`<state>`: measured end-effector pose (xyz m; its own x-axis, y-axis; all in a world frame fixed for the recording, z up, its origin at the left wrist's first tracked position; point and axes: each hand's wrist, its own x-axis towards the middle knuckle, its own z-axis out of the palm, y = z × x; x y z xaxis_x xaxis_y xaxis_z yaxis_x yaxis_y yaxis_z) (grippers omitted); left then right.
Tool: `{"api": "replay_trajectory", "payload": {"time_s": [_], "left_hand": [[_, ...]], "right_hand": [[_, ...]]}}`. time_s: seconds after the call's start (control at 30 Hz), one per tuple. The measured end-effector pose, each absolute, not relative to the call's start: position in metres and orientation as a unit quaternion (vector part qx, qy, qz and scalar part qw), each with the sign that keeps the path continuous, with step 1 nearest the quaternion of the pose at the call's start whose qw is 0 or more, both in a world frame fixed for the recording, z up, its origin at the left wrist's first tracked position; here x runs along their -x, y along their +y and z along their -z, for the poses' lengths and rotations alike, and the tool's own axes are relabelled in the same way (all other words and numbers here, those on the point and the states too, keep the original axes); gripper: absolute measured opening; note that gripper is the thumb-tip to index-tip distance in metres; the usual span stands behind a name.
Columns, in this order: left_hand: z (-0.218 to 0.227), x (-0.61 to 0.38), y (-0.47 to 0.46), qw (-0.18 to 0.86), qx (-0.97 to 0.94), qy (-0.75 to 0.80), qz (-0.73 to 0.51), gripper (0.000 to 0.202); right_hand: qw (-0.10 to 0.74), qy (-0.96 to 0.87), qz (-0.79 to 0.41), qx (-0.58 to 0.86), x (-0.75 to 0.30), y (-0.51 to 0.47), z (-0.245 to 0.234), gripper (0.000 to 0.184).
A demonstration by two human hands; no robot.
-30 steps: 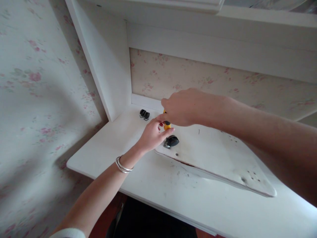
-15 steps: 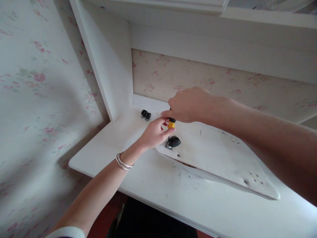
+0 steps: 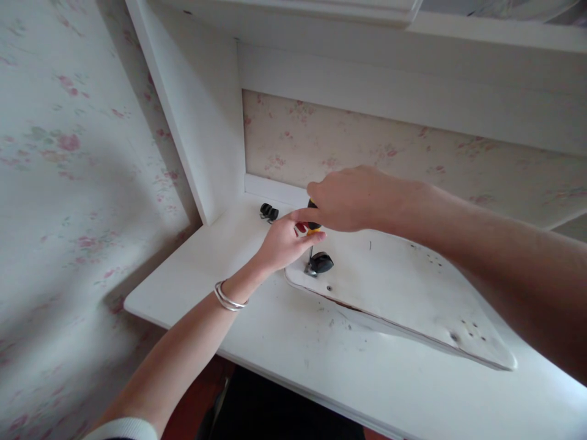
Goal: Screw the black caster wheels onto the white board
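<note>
A screwdriver (image 3: 314, 227) with a black and yellow handle stands nearly upright, its thin shaft pointing down at the metal plate of a black caster wheel (image 3: 321, 262). Wrapped round the top of the handle is my right hand (image 3: 353, 198). My left hand (image 3: 287, 241) pinches the lower, yellow part of the handle between thumb and fingers. The caster sits at the left end of a white board (image 3: 394, 287), which lies on the white desk (image 3: 284, 330). Whether the tip sits in a screw is too small to tell.
More black casters (image 3: 269, 212) lie on the desk behind my left hand. Small holes mark the board's right end, and dark specks lie in front of it. A white side panel (image 3: 192, 110) rises at the left, with a shelf (image 3: 321, 24) overhead.
My right hand has shifted slightly down and left on the screwdriver, covering more of the yellow part. The left hand stays at the handle. The caster and board keep their places.
</note>
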<state>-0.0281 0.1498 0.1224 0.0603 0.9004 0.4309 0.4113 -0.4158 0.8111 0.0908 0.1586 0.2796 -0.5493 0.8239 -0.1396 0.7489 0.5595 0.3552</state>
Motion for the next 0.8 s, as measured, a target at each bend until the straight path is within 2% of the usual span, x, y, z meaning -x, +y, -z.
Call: {"api": "replay_trajectory", "payload": {"time_s": [0.07,0.13,0.2,0.27,0.33,0.43,0.53,0.6,0.7,0.8], "left_hand": [[-0.123,0.0299,0.1506,0.267,-0.686,0.469,-0.488,0.026],[-0.1227,0.0319,0.1513,0.299,-0.701,0.433,-0.482,0.021],[-0.1217,0.0325,0.1518,0.32,-0.715,0.405,-0.472,0.026],[-0.1208,0.0316,0.152,0.307,-0.71,0.425,-0.471,0.039],[-0.121,0.0304,0.1519,0.278,-0.695,0.466,-0.471,0.044],[-0.1235,0.0307,0.152,0.272,-0.693,0.469,-0.476,0.03],[-0.1253,0.0331,0.1529,0.329,-0.708,0.403,-0.478,0.021],[-0.1244,0.0337,0.1538,0.364,-0.715,0.365,-0.472,0.027],[-0.1215,0.0315,0.1544,0.321,-0.705,0.415,-0.478,0.038],[-0.1203,0.0289,0.1537,0.298,-0.697,0.453,-0.47,0.033]], "right_hand": [[0.17,0.876,-0.066,-0.446,-0.0931,0.1572,-0.2808,0.053],[0.183,0.88,-0.058,-0.435,-0.095,0.1577,-0.2814,0.049],[0.174,0.875,-0.116,-0.436,-0.0949,0.1592,-0.281,0.047],[0.155,0.866,-0.179,-0.441,-0.0932,0.1598,-0.28,0.054],[0.145,0.864,-0.197,-0.441,-0.0919,0.1583,-0.2796,0.061],[0.167,0.88,-0.129,-0.425,-0.0939,0.1538,-0.2814,0.049],[0.185,0.883,-0.084,-0.424,-0.0976,0.1523,-0.2833,0.044],[0.168,0.873,-0.133,-0.438,-0.0978,0.1542,-0.2824,0.046],[0.132,0.866,-0.206,-0.437,-0.0952,0.1578,-0.2788,0.057],[0.129,0.87,-0.196,-0.434,-0.0953,0.1585,-0.2767,0.057]]}}
